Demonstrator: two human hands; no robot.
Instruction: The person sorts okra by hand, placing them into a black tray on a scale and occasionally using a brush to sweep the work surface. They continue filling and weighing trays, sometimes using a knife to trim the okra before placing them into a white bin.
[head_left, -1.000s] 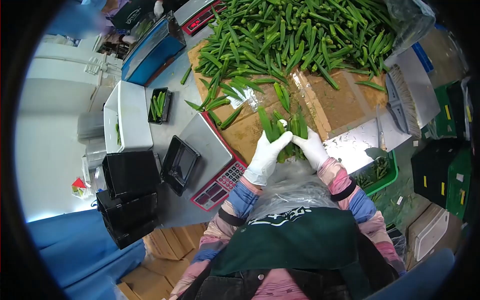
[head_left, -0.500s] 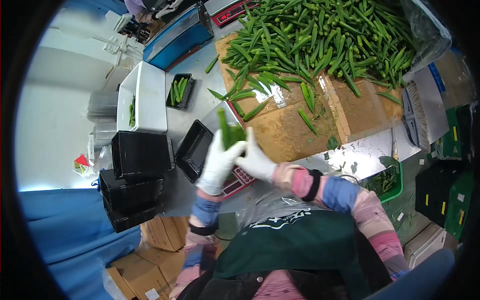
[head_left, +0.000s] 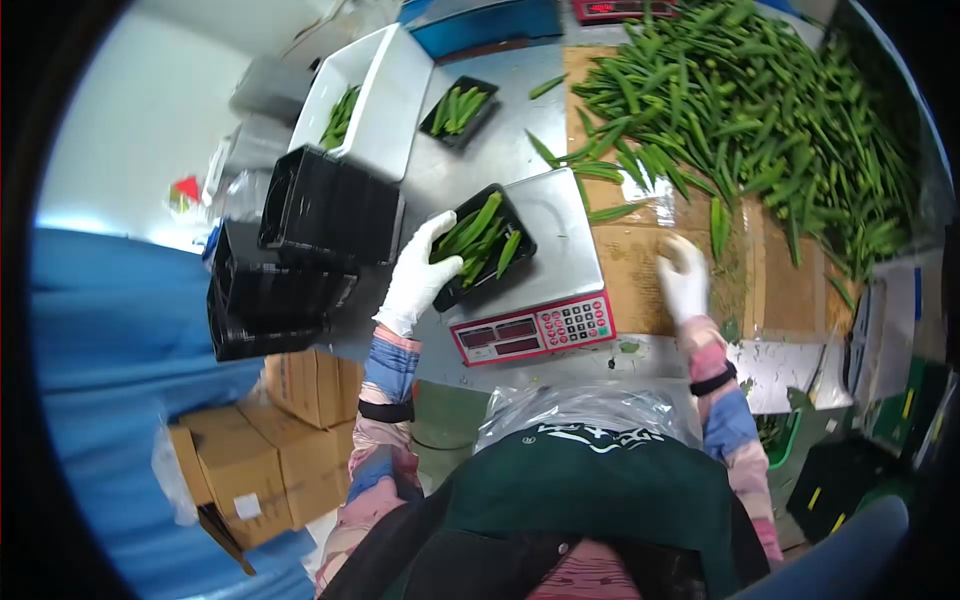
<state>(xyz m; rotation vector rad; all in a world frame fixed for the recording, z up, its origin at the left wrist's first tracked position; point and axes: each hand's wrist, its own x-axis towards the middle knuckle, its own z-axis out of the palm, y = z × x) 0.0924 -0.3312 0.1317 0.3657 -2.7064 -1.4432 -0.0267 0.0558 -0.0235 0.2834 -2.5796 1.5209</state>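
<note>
My left hand (head_left: 415, 275), in a white glove, is at the left side of a black tray (head_left: 515, 268). Its thumb and fingers close around okra pods (head_left: 470, 235) lying in that tray. The tray sits tilted at the left part of the scale's metal plate (head_left: 555, 240), overlapping its edge. My right hand (head_left: 684, 280), also gloved in white, hovers over the cardboard sheet (head_left: 630, 290) with its fingers loosely curled and apart, holding nothing. A single okra pod (head_left: 719, 228) lies just beyond it, and the big okra heap (head_left: 760, 130) spreads farther back.
A second black tray with okra (head_left: 458, 112) stands beside a white bin (head_left: 390, 100). Stacked black trays (head_left: 325, 210) line the left edge. The red keypad panel (head_left: 535, 328) faces me. A green basket (head_left: 785, 440) and a brush (head_left: 865, 340) are at the right.
The okra bunch between my hands is now in the black tray, which has moved onto the scale. My right hand has parted to the right, over the cardboard. The view has shifted.
</note>
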